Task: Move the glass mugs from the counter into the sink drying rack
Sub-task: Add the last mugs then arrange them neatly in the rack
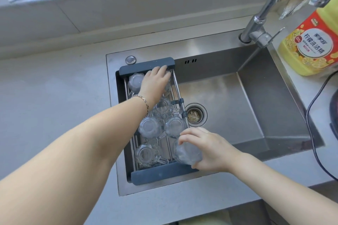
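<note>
While left hand [155,82] covers far mug [167,86], grip there unclear, right hand [210,150] grasping upside-down clear glass mug [187,152] at near right of drying rack [146,65], five more mugs [150,127] inverted inside rack, faucet [259,23] cut off.

brushed steel sink [256,82], seemingly glass mugs [149,127]

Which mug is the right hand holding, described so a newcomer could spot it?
Start at the steel sink and find the dark-framed drying rack across its left side. At the rack's near right corner, the right hand grips an upside-down glass mug, the only one there with fingers wrapped around it.
</note>
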`<action>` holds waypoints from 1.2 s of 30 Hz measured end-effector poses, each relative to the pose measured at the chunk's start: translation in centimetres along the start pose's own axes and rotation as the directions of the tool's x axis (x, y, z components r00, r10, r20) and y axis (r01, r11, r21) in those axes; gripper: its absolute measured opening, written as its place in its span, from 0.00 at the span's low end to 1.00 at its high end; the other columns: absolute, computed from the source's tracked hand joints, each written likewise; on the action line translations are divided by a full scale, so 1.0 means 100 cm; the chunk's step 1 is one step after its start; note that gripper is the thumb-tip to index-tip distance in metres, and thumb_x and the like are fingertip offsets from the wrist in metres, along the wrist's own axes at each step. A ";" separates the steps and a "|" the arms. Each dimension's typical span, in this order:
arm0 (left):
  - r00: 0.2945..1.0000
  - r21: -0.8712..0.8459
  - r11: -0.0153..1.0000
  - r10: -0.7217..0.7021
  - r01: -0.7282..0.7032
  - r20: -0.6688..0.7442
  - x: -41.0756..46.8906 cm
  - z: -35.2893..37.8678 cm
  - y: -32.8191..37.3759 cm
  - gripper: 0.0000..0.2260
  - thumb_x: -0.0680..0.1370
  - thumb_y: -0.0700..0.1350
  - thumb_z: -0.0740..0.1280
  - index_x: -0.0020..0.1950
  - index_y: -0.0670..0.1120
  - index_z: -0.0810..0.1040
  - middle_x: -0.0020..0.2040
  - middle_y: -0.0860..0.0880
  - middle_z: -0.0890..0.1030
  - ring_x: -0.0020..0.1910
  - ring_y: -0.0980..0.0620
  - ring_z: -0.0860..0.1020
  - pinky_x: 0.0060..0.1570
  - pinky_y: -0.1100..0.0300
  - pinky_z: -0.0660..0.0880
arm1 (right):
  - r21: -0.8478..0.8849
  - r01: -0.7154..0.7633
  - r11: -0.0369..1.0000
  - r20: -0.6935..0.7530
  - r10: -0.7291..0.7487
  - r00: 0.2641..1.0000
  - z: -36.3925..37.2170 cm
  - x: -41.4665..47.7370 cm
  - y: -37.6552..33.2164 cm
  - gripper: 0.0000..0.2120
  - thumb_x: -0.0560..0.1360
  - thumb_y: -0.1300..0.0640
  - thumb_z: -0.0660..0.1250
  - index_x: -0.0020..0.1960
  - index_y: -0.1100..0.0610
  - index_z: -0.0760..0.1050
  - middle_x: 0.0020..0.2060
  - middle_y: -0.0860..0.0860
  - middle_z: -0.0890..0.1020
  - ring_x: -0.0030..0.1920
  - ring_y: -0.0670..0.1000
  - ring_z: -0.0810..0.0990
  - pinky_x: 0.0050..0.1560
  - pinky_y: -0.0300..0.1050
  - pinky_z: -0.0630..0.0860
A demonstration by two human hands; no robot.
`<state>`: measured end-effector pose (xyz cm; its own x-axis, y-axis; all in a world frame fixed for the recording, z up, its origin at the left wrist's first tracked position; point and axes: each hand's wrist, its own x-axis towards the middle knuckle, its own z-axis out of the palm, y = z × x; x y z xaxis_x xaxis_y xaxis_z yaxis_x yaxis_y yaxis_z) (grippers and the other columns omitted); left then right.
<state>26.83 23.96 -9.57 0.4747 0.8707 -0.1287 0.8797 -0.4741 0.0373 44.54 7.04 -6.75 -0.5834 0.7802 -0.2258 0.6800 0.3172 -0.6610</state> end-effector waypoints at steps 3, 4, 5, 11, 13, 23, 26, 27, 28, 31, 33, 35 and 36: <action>0.979 -0.094 0.974 0.202 -0.204 -0.035 -0.015 -0.004 0.012 0.17 0.72 0.49 0.71 0.57 0.42 0.77 0.58 0.42 0.78 0.56 0.41 0.76 0.53 0.50 0.75 | 0.001 -0.005 1.000 0.005 0.005 1.000 -0.001 0.001 -0.001 0.31 0.58 0.59 0.74 0.56 0.45 0.67 0.58 0.47 0.75 0.57 0.53 0.73 0.49 0.48 0.76; 0.965 -0.164 0.962 0.236 -0.217 0.113 -0.020 -0.005 0.014 0.19 0.73 0.52 0.68 0.61 0.45 0.75 0.59 0.45 0.76 0.57 0.43 0.75 0.53 0.51 0.73 | 0.000 -0.007 1.000 0.006 0.007 1.000 -0.001 0.002 -0.002 0.31 0.58 0.59 0.74 0.57 0.45 0.67 0.58 0.46 0.74 0.57 0.53 0.73 0.49 0.47 0.75; 0.925 -0.148 0.965 0.252 -0.217 0.283 -0.023 -0.005 0.013 0.22 0.73 0.54 0.67 0.65 0.48 0.71 0.62 0.47 0.74 0.60 0.45 0.73 0.55 0.51 0.71 | -0.004 -0.009 1.000 0.007 0.009 1.000 -0.001 0.002 -0.002 0.31 0.58 0.59 0.74 0.57 0.45 0.68 0.59 0.46 0.74 0.58 0.53 0.73 0.50 0.46 0.74; 0.846 0.054 0.955 0.232 -0.293 0.481 -0.030 -0.009 0.004 0.32 0.71 0.51 0.72 0.72 0.55 0.63 0.67 0.48 0.70 0.62 0.45 0.71 0.51 0.52 0.74 | -0.030 0.007 1.000 -0.016 -0.007 1.000 0.002 0.002 -0.005 0.31 0.58 0.59 0.74 0.56 0.44 0.66 0.58 0.46 0.75 0.56 0.53 0.73 0.47 0.43 0.74; 0.884 0.049 0.970 0.197 -0.239 0.424 -0.031 -0.006 0.007 0.29 0.72 0.48 0.72 0.71 0.52 0.66 0.66 0.48 0.71 0.61 0.43 0.71 0.51 0.51 0.75 | -0.045 0.009 0.999 -0.033 -0.010 0.999 0.004 0.001 -0.006 0.32 0.58 0.59 0.74 0.56 0.43 0.64 0.58 0.47 0.75 0.57 0.53 0.74 0.46 0.41 0.71; 0.966 -0.010 0.966 0.258 -0.258 -0.007 -0.068 0.010 0.021 0.24 0.66 0.34 0.72 0.61 0.42 0.76 0.64 0.38 0.75 0.63 0.37 0.74 0.60 0.42 0.74 | -0.092 -0.049 0.995 -0.096 0.040 0.995 0.013 0.003 -0.012 0.31 0.61 0.60 0.74 0.55 0.41 0.62 0.60 0.47 0.74 0.60 0.54 0.72 0.44 0.47 0.76; 0.945 -0.333 0.906 0.310 -0.260 0.107 -0.086 0.014 0.030 0.22 0.72 0.44 0.70 0.65 0.44 0.73 0.65 0.42 0.73 0.61 0.40 0.71 0.58 0.45 0.74 | -0.094 -0.085 0.992 -0.079 0.078 0.994 0.015 0.005 -0.011 0.31 0.60 0.59 0.74 0.54 0.40 0.61 0.60 0.46 0.74 0.60 0.53 0.72 0.45 0.48 0.76; 0.927 -0.316 0.918 0.313 -0.239 0.206 -0.088 0.014 0.030 0.24 0.74 0.49 0.68 0.69 0.48 0.69 0.70 0.44 0.68 0.65 0.42 0.67 0.62 0.47 0.71 | -0.091 -0.093 0.992 -0.066 0.087 0.994 0.016 0.006 -0.009 0.32 0.60 0.59 0.75 0.54 0.40 0.61 0.60 0.46 0.74 0.60 0.53 0.71 0.46 0.49 0.76; 0.923 -0.225 0.941 0.303 -0.251 0.237 -0.089 0.016 0.030 0.26 0.75 0.51 0.66 0.72 0.51 0.64 0.73 0.47 0.64 0.68 0.44 0.64 0.64 0.49 0.68 | -0.090 -0.097 0.991 -0.049 0.093 0.994 0.017 0.007 -0.009 0.32 0.60 0.59 0.76 0.54 0.40 0.62 0.60 0.46 0.73 0.60 0.53 0.71 0.47 0.49 0.76; 0.926 -0.090 0.953 0.302 -0.289 0.225 -0.085 0.015 0.030 0.26 0.78 0.51 0.63 0.74 0.55 0.60 0.75 0.49 0.61 0.70 0.46 0.63 0.65 0.52 0.66 | -0.126 -0.109 0.986 -0.002 0.110 0.994 0.020 0.013 -0.008 0.32 0.61 0.59 0.75 0.59 0.43 0.66 0.62 0.47 0.72 0.62 0.53 0.70 0.51 0.49 0.75; 0.923 -0.126 0.949 0.313 -0.291 0.225 -0.084 0.014 0.031 0.25 0.78 0.48 0.64 0.74 0.53 0.62 0.74 0.47 0.63 0.68 0.45 0.65 0.66 0.51 0.67 | -0.213 -0.101 0.972 0.041 0.112 0.993 0.026 0.019 -0.010 0.32 0.63 0.59 0.74 0.64 0.48 0.67 0.65 0.50 0.69 0.64 0.55 0.68 0.54 0.49 0.74; 0.923 -0.233 0.942 0.297 -0.241 0.244 -0.086 0.014 0.027 0.24 0.78 0.43 0.65 0.73 0.51 0.64 0.75 0.47 0.63 0.69 0.45 0.64 0.68 0.51 0.66 | -0.271 -0.091 0.958 0.081 0.117 0.990 0.033 0.027 -0.013 0.32 0.64 0.57 0.74 0.65 0.50 0.67 0.67 0.52 0.67 0.64 0.56 0.67 0.56 0.50 0.72; 0.928 -0.281 0.938 0.275 -0.201 0.253 -0.089 0.011 0.023 0.24 0.77 0.40 0.64 0.73 0.50 0.65 0.75 0.48 0.63 0.71 0.46 0.64 0.69 0.52 0.65 | -0.257 -0.101 0.961 0.081 0.125 0.989 0.037 0.031 -0.014 0.31 0.65 0.56 0.74 0.65 0.51 0.68 0.68 0.52 0.67 0.64 0.56 0.68 0.57 0.50 0.71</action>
<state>24.57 14.96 -9.47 0.6748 0.6442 -0.3599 0.7379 -0.5833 0.3395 40.15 7.04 -9.14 -0.5279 0.7672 -0.3644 0.8263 0.3648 -0.4291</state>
